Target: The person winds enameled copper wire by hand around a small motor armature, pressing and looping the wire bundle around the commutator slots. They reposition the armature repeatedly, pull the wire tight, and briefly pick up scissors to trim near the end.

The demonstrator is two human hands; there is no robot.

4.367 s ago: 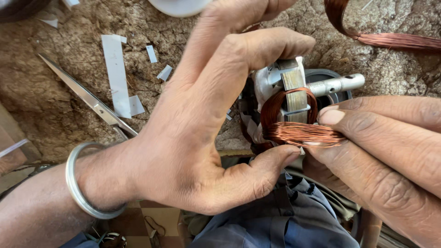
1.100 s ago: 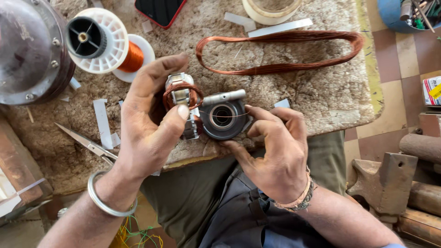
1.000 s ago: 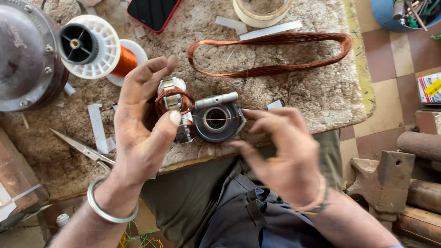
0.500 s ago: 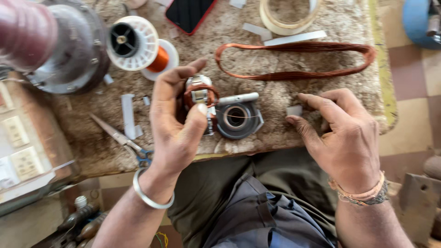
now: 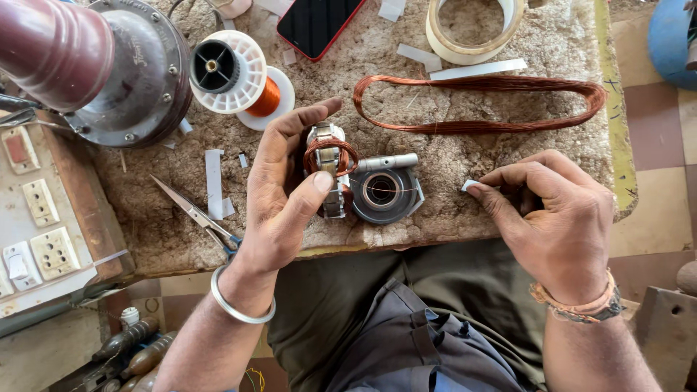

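Note:
My left hand (image 5: 279, 196) grips a small metal motor stator (image 5: 330, 170) wound with a copper wire coil, thumb pressed on the coil. Its round dark end with a short steel shaft (image 5: 383, 190) rests on the worn brown bench top (image 5: 472, 203). My right hand (image 5: 555, 218) is off to the right, fingertips pinching a small white paper slip (image 5: 470, 185) on the bench, apart from the stator.
A long loop of copper wire (image 5: 479, 105) lies behind. A white spool of copper wire (image 5: 236, 76), a tape roll (image 5: 472, 29), a phone (image 5: 316, 25), scissors (image 5: 196, 214), paper strips (image 5: 213, 181), a large maroon motor (image 5: 94, 65) and a socket board (image 5: 36, 218) surround it.
My right hand has let go of the stator's round end and moved right to a white paper slip. My left hand keeps hold of the stator.

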